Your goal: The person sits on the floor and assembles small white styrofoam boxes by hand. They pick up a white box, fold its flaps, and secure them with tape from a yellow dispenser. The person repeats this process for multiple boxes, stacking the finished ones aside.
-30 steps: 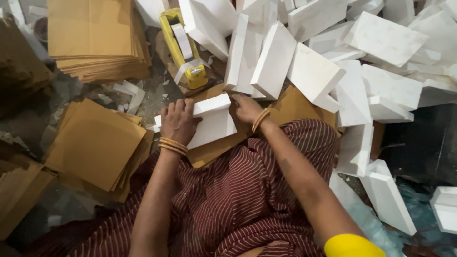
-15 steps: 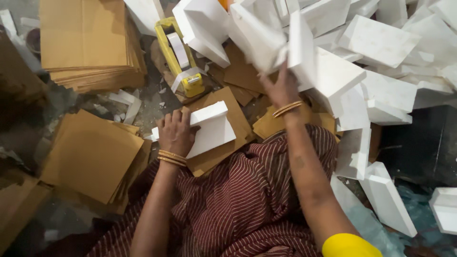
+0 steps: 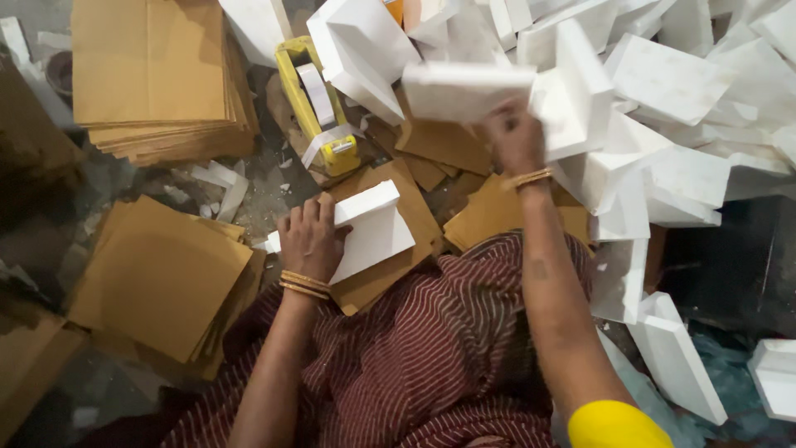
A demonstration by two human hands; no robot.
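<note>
On the brown cardboard sheet (image 3: 390, 270) across the lap, I see the left hand (image 3: 309, 241) lying flat, fingers spread, on the left end of a white foam block (image 3: 373, 232); its long axis runs from lower left to upper right. Over the foam pile (image 3: 663, 108), the right hand (image 3: 514, 137) grips a second foam piece (image 3: 464, 91), long axis roughly level. Beyond the sheet's far edge lies a yellow tape dispenser (image 3: 319, 108).

Grey gritty floor (image 3: 265, 195) under me, littered with white scraps. Stacks of brown card sheets (image 3: 153, 75) left and ahead. Heap of white blocks (image 3: 688, 75) right. Dim corners, flat light.
</note>
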